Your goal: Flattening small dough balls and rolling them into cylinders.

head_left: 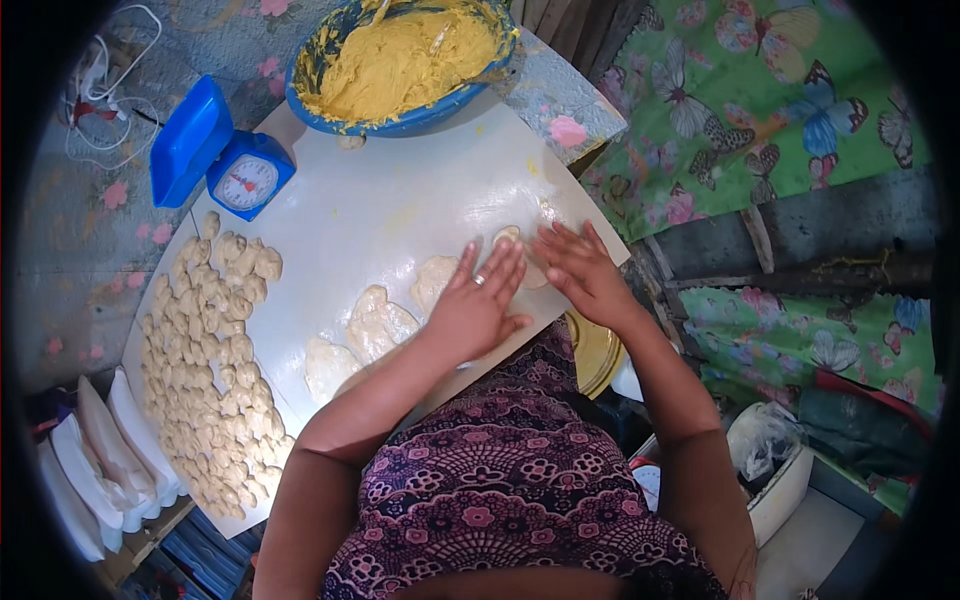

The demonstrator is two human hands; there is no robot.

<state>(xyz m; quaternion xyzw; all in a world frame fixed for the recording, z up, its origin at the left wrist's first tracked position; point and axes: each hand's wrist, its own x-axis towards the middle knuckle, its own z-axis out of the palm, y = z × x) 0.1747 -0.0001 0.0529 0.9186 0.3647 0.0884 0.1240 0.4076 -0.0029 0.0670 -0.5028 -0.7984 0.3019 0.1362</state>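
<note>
My left hand [478, 308], with a ring on one finger, lies flat with its fingers stretched out at the right end of the white board [300, 255]. Close beside it, my right hand [578, 268] is spread palm down, its fingers apart. A piece of dough [507, 235] shows between the two hands, partly covered by them. To the left along the near edge lie three flattened dough pieces: one next to my left hand [432, 280], a lumpy middle one [378, 322] and one farther left [328, 368]. Neither hand grips anything.
Several small dough balls [205, 350] crowd the board's left side. Behind them stands a blue dial scale [245, 180] with a blue pan. A blue basin [400, 127] of yellow filling sits at the far edge. White cables [110, 110] lie far left; a yellow round container [597, 355] is below the board.
</note>
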